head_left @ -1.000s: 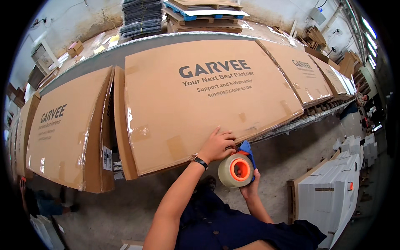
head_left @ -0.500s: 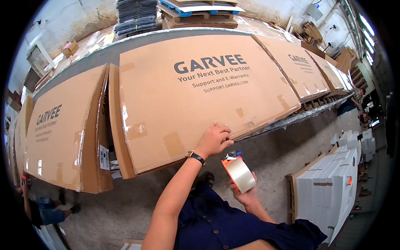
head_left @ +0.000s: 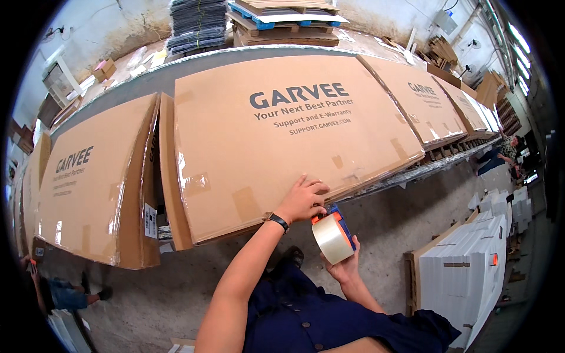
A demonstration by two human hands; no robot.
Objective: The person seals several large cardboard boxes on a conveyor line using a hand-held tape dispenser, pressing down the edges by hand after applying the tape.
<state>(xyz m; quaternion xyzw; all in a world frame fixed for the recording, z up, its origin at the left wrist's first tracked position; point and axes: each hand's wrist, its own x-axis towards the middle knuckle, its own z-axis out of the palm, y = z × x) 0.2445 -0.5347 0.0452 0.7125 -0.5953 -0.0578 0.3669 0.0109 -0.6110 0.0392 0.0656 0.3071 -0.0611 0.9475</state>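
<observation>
A large flat brown cardboard box with dark printing lies in front of me, clear tape along its edges. My left hand, with a black-strapped watch at its wrist, rests on the box's near edge. Its fingers are apart and lightly bent, and they hold nothing. Just below them, my right hand grips an orange and blue tape dispenser with a wide roll of clear tape. The dispenser's front end is up by the box edge, close to my left fingertips. Whether tape touches the box there is hidden.
More brown boxes lean to the left and right on the long table. White sheets are stacked on a pallet at lower right. Co-workers stand at far left and far right. Pallets lie behind.
My right hand has raised the tape dispenser to the box edge and turned it, so the roll points more to the left. My left hand stays on the edge.
</observation>
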